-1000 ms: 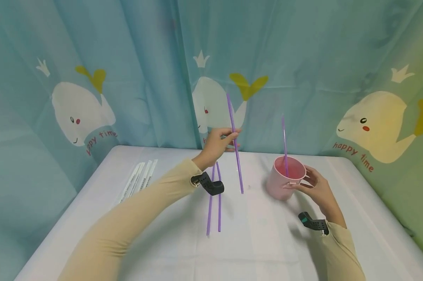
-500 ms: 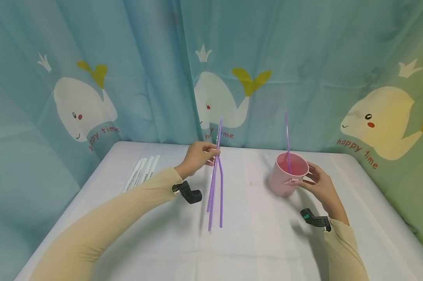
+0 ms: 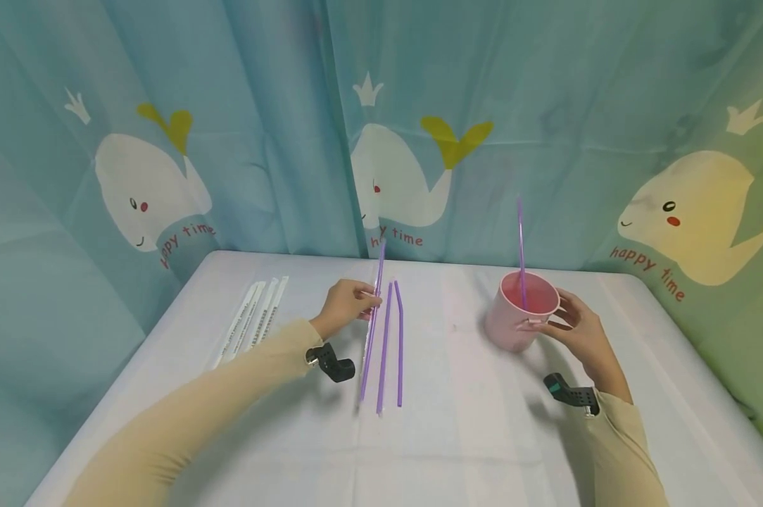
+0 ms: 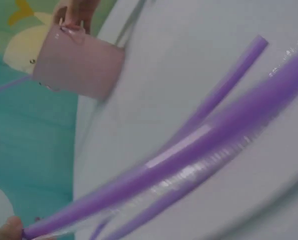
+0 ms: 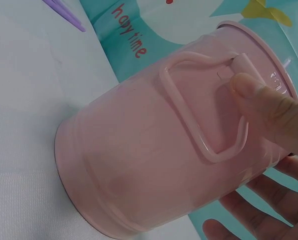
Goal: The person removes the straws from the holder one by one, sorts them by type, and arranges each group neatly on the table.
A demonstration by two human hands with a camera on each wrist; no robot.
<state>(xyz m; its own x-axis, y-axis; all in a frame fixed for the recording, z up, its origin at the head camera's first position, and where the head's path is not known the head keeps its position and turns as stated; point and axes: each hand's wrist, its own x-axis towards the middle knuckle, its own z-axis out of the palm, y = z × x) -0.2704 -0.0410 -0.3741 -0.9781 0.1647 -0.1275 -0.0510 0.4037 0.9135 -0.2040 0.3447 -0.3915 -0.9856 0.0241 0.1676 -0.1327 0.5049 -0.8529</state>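
Note:
My left hand [image 3: 346, 306] pinches a purple straw [image 3: 371, 331] in a clear wrapper; its upper end leans away, its lower end is near the white table. In the left wrist view this wrapped straw crosses close to the camera, and only fingertips [image 4: 11, 230] show. Two purple straws, one straight [image 3: 384, 352] and one bent near its top [image 3: 400, 352], lie just right of it. On the right, my right hand [image 3: 581, 338] holds a pink cup [image 5: 139, 145] near its rim, thumb by the hinged wire handle [image 5: 183, 110]. Another purple straw [image 3: 521, 246] stands in the cup.
Several slim white printed strips [image 3: 255, 310] lie side by side at the table's left. A blue-green curtain [image 3: 280, 141] with whale prints hangs behind the table [image 3: 457, 429] and along its sides.
My left hand has brought its wrapped straw left and down, from upright in the air to beside the two lying straws. The right hand and cup have hardly moved.

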